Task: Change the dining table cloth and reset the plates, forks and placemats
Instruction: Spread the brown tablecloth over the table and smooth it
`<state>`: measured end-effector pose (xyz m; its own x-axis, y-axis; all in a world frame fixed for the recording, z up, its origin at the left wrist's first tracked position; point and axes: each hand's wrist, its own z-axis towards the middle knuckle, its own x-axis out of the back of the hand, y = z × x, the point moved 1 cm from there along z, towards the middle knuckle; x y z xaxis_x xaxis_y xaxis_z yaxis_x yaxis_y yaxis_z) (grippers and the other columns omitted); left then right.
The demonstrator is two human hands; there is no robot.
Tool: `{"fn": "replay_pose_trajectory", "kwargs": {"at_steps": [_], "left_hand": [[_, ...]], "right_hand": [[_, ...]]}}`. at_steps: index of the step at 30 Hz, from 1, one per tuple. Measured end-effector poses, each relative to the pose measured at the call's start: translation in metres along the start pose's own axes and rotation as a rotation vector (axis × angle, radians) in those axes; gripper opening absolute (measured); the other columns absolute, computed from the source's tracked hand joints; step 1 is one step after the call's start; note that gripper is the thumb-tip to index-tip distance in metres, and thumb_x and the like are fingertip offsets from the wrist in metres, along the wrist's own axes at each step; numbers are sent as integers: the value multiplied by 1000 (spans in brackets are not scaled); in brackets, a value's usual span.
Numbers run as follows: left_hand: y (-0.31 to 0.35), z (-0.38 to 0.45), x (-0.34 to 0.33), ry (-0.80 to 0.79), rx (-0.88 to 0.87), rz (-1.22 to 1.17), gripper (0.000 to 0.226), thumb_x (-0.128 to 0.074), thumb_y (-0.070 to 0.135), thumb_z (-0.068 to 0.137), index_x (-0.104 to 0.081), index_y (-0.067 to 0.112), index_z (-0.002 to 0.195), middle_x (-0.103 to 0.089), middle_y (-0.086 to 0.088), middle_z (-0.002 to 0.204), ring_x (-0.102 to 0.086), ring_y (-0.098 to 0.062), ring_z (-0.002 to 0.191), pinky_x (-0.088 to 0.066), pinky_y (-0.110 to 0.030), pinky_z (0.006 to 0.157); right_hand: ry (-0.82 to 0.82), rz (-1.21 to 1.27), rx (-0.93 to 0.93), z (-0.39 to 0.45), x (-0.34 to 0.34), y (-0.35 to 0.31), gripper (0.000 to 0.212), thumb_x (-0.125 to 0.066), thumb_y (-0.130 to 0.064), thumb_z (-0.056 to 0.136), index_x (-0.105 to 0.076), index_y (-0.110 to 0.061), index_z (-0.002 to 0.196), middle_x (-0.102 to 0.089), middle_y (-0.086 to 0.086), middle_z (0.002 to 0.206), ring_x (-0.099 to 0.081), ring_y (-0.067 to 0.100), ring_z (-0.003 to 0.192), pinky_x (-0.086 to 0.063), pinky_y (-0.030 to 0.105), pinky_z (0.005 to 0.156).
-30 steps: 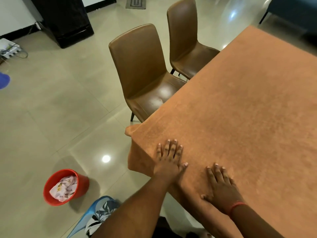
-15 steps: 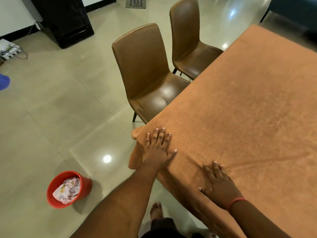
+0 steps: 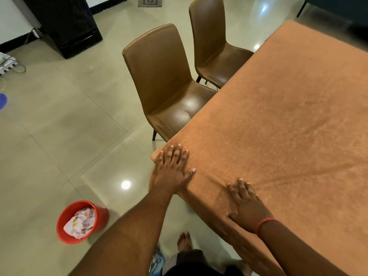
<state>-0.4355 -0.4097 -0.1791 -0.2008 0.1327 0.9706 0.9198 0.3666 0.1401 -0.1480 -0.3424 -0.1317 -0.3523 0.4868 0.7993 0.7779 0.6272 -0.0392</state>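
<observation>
An orange-brown table cloth (image 3: 288,120) covers the dining table and hangs over its near edge. My left hand (image 3: 172,169) lies flat, fingers spread, on the cloth at the table's near left corner. My right hand (image 3: 246,206), with a red band at the wrist, presses flat on the cloth near the front edge, to the right of the left hand. Faint creases run from between my hands toward the right. No plates, forks or placemats are in view.
Two brown leather chairs (image 3: 165,86) (image 3: 213,42) stand along the table's left side. A red bucket (image 3: 79,222) holding a crumpled floral cloth sits on the tiled floor at lower left. A black cabinet (image 3: 65,22) stands at the back. My bare foot (image 3: 184,241) is below the table edge.
My left hand has slid left and away along the cloth to the table's corner. My right hand stayed near the front edge. The view has shifted slightly.
</observation>
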Motion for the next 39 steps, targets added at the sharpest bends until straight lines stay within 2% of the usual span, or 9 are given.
{"fn": "replay_pose_trajectory", "kwargs": {"at_steps": [5,8,11,15,19,24,28,33,39], "left_hand": [[-4,-2,4,-20,2,20,82,2,79,89,13,33,156,21,-1,164,27,-23,148,12,-52,119],[13,0,12,-38,-18,61,84,1,76,90,2,25,158,11,-7,165,22,-27,150,14,-54,118],[56,4,19,-70,-166,89,81,-4,70,93,-2,22,158,9,-9,166,22,-28,150,13,-56,118],[126,4,16,-163,-327,97,77,-10,70,92,2,30,157,13,-4,165,21,-27,150,13,-59,117],[161,-9,-6,-194,-389,120,81,-6,76,88,7,35,156,16,-4,165,22,-29,149,9,-60,117],[175,-10,-20,-243,-366,216,87,-5,78,86,3,29,158,13,-11,165,18,-36,149,6,-61,116],[194,-7,-12,-252,-348,283,91,-8,80,84,-3,27,158,7,-11,165,8,-37,150,-5,-62,117],[225,-17,-5,-307,-499,295,87,-11,79,86,6,32,156,16,-5,165,13,-32,151,-6,-62,117],[242,-31,-12,-375,-526,337,87,-12,80,84,16,36,154,25,-6,162,18,-35,149,-4,-63,117]], "right_hand": [[58,53,-13,-4,6,2,90,-45,-58,93,13,-32,156,25,4,163,16,29,151,-9,47,124],[169,83,-145,-17,5,26,83,-41,-56,96,8,-28,157,17,4,165,11,29,152,-9,49,123],[211,160,-329,-37,-8,66,82,-39,-57,96,8,-27,157,15,6,165,7,33,152,-11,54,122],[169,339,-575,-74,-39,110,86,-36,-66,93,9,-28,157,15,7,165,8,36,151,-8,57,120],[91,467,-691,-121,-78,132,91,-30,-75,90,12,-29,156,19,7,164,13,35,151,-6,57,119],[64,534,-698,-151,-99,138,91,-30,-73,91,18,-29,155,27,5,162,21,31,150,3,59,119],[56,555,-698,-158,-102,145,94,-36,-70,91,21,-29,154,28,3,162,23,31,149,5,61,118],[69,584,-676,-161,-101,148,97,-41,-68,91,22,-29,153,30,4,161,24,32,149,4,63,118],[54,593,-653,-167,-100,148,100,-44,-66,91,23,-28,153,32,5,160,26,32,148,5,65,117]]}}
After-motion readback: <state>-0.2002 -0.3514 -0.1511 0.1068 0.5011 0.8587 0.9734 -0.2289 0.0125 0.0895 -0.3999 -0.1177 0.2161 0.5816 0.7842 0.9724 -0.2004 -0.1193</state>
